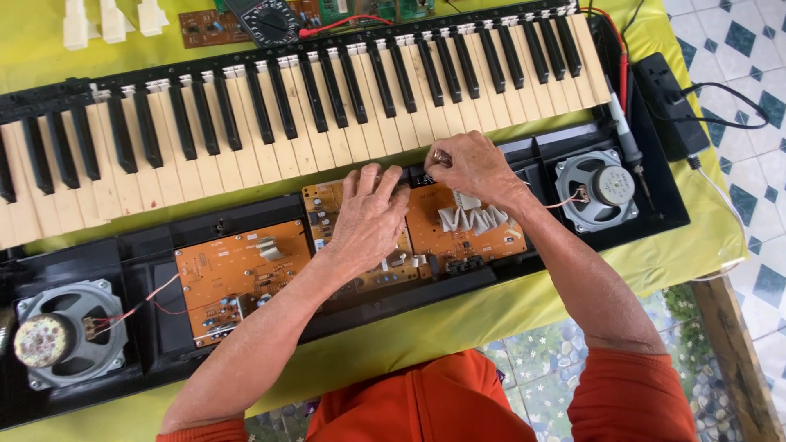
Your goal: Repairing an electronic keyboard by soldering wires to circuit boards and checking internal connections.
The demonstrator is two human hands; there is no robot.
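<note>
While close together at the keyboard's [327, 115] front edge, both hands [417, 192] atop crowded circuit boards [237, 270], grasp unclear.

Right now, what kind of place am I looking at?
Probably a home electronics repair bench: an opened keyboard with bare circuit boards, a multimeter and a soldering iron lie on a yellow-green cloth over tiled floor.

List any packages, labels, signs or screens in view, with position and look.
No packages, signs or lit screens.
Multimeter: top edge, behind the keys; dark body, round dial, face too small to tell.
White printed marking: on the black casing between left hand and right hand, partly hidden.
</note>
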